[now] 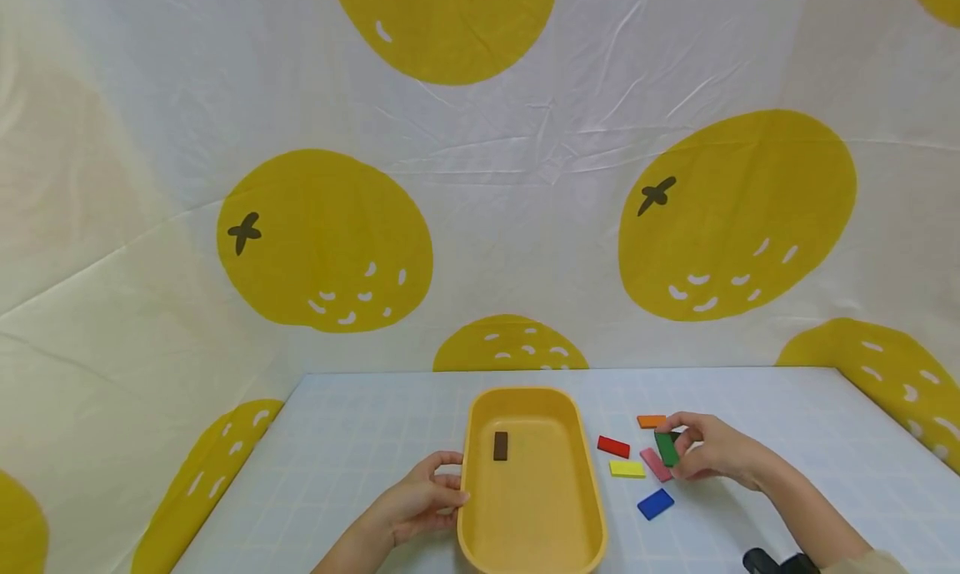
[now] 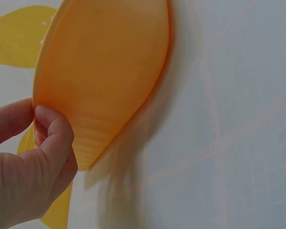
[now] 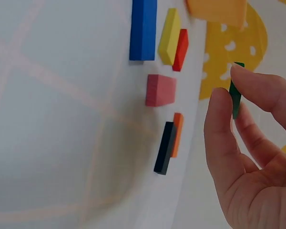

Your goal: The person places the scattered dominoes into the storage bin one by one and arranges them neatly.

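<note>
My left hand (image 1: 423, 497) pinches the left rim of a yellow-orange plastic tray (image 1: 531, 524), thumb and fingers on either side of the edge. One dark brown block (image 1: 500, 446) lies inside the tray. To the tray's right, my right hand (image 1: 712, 449) holds a green block (image 1: 665, 448) between thumb and fingertips, raised above the table in the right wrist view. Beneath and around that hand lie a pink block (image 1: 656, 464), an orange block (image 1: 651, 421) and a black block (image 3: 165, 148). A red block (image 1: 613, 446), a yellow block (image 1: 627, 469) and a blue block (image 1: 656, 504) lie nearer the tray.
The table (image 1: 337, 441) wears a pale cover with a light grid. Behind it hangs a white cloth (image 1: 525, 249) printed with large yellow fruit. A black object (image 1: 780, 562) shows at the bottom edge beside the right forearm.
</note>
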Motion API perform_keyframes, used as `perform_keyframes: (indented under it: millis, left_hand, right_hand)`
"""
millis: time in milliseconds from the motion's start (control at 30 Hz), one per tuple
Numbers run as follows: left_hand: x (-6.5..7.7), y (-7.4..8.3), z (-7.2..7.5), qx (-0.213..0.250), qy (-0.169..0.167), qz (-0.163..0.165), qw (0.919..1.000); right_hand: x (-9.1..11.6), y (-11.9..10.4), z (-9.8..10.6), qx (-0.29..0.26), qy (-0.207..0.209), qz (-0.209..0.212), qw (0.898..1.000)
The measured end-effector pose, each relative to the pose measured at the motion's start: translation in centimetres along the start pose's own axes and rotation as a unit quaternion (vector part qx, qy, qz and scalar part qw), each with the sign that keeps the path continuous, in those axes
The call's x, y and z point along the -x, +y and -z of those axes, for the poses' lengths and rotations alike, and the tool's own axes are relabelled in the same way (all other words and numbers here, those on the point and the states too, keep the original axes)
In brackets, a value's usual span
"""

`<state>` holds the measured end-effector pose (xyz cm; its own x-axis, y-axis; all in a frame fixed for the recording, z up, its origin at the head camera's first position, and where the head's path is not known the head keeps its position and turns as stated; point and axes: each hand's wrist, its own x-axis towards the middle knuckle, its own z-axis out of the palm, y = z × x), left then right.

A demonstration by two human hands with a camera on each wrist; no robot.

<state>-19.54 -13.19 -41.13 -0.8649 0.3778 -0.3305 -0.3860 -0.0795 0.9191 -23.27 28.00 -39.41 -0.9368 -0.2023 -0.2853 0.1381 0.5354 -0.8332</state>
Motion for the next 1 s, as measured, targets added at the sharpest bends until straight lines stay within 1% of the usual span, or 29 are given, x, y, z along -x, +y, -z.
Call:
perform_keyframes:
  millis: [133,233,367,533,767,1000]
  left_hand:
    - [-0.1,-0.1,0.1,-0.001,0.001,0.000,1.0000]
    - [0.0,-0.1,0.1,0.001,0.000,-0.001,1.0000]
    - [0.1,0.0,0.0,0.003,-0.002,-0.003,1.0000]
    - [0.1,0.0,0.0,0.002,-0.002,-0.003,1.0000]
    - [0.1,0.0,0.0,0.002,0.002,-0.002,1.0000]
    - [0.1,0.1,0.0,0.005,-0.001,-0.003,1.0000]
  right_hand:
    - [-0.4,-0.9,-0.4,-0.002,0.001,0.014,1.000]
    - [-0.7,-1.6,-0.6,-0.010,-0.007,0.022,1.000]
    - [-1.0,-2.6,-1.0,-0.019,-0.015,0.028,0.999]
    - [-1.1,-3.7,-1.6,-0.018,-0.015,0.034,0.999]
    - [-1.6,-4.6,-2.3,-0.019,-0.011,0.042,0.999]
    - [-2.3,-5.1,-2.9,-0.024,-0.015,0.051,0.998]
